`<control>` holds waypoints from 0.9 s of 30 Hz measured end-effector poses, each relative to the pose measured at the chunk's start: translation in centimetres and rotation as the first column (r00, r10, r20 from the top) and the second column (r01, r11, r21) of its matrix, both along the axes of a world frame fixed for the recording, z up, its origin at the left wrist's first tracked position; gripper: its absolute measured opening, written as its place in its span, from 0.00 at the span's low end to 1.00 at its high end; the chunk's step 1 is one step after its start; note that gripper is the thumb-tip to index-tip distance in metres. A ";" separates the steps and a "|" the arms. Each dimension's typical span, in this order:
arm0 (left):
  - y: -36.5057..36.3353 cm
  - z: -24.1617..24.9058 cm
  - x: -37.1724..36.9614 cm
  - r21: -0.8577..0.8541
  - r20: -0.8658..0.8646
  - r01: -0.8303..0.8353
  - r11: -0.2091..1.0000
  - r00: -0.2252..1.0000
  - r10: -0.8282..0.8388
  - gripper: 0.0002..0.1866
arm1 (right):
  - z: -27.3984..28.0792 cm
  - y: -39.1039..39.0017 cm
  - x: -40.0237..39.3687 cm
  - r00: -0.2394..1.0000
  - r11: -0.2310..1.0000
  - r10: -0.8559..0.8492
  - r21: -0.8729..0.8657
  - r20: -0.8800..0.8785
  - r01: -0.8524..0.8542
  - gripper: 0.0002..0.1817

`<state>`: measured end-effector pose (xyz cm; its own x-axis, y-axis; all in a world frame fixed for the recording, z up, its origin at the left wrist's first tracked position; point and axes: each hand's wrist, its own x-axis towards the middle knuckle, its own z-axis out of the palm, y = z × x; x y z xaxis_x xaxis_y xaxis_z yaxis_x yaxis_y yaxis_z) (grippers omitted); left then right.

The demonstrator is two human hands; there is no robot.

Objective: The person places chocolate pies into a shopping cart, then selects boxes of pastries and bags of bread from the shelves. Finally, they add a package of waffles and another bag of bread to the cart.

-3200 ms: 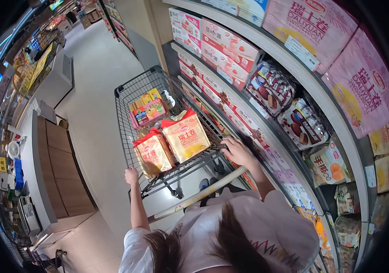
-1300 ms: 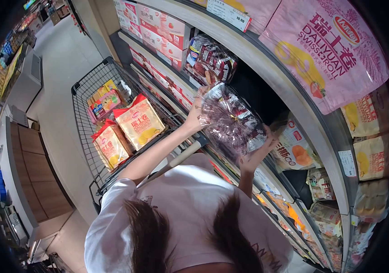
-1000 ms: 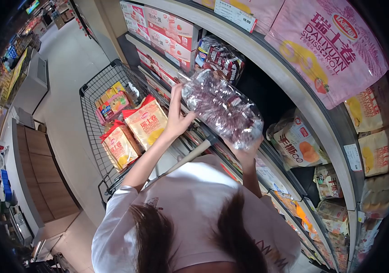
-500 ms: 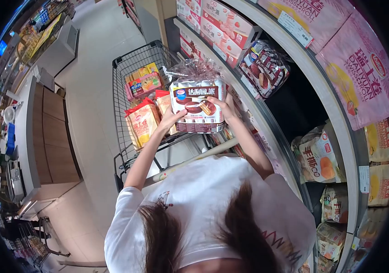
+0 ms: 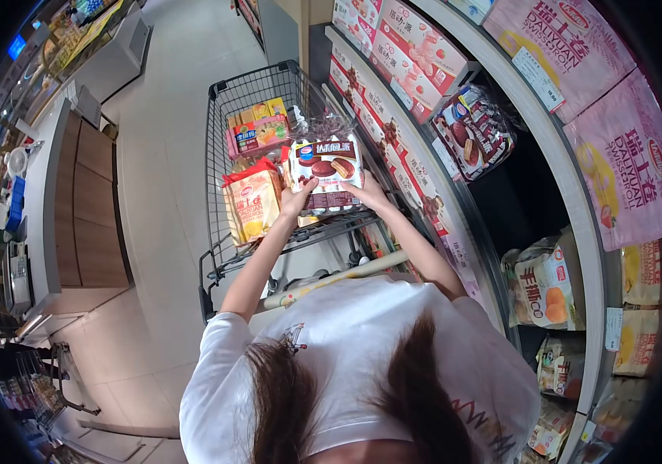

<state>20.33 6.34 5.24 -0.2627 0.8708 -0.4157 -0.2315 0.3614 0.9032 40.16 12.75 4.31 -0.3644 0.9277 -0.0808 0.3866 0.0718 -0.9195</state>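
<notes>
Pie pack [image 5: 327,164], where's it at?

Off the shelf [image 5: 594,332] & over the near end of the cart [image 5: 219,170], so both hands have its wt; can't tell if it touches anything below.

Facing?

Label up twd wearer, gathered plastic top twd far end. Long axis approx L–R, AFAICT.

Grip?

L hand [image 5: 294,199] & R hand [image 5: 371,193] hold a side each, thumbs on front.

Nearby?

Roll pack [image 5: 252,203] just L, pink pack [image 5: 257,138] beyond.

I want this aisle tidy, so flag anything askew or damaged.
Nothing looks spilled or torn. Only the dark gap beside the cream plastic food bag looks odd, breaking the row. The held brown-and-white plastic pie pack seems intact.
</notes>
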 end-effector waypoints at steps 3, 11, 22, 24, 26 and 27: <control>-0.1 -1.3 0.1 0.058 -0.065 -0.057 0.997 0.996 0.061 0.31 | -0.9 0.4 0.0 0.999 0.999 0.025 -0.037 -0.027 -0.026 0.31; -1.4 -5.7 0.5 -0.197 -0.656 0.538 0.820 0.549 -0.518 0.37 | -0.6 -2.0 -0.2 0.969 0.961 0.237 -0.165 0.068 -0.223 0.40; -2.8 0.3 2.3 -0.330 -0.700 0.642 0.692 0.326 -0.636 0.23 | 11.6 -7.2 3.3 0.984 0.846 -0.178 0.515 0.028 0.139 0.28; -1.0 0.5 3.4 -0.324 -0.682 0.655 0.683 0.338 -0.648 0.22 | 15.0 -7.4 6.4 0.897 0.634 -0.438 0.689 -0.054 0.351 0.29; 0.3 2.1 5.3 -0.083 -0.701 0.689 0.720 0.473 -0.534 0.22 | 17.0 -6.9 9.9 0.751 0.375 -0.646 0.799 -0.138 0.470 0.30; 1.2 2.0 6.4 0.107 -0.781 0.694 0.712 0.502 -0.371 0.24 | 17.8 -6.6 11.4 0.667 0.260 -0.722 0.822 -0.183 0.506 0.30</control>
<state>26.71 7.54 7.21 0.2578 0.9652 0.0430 0.6008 -0.1950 0.7753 51.59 6.18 22.07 0.2708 0.5560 0.7859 0.7963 0.3294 -0.5074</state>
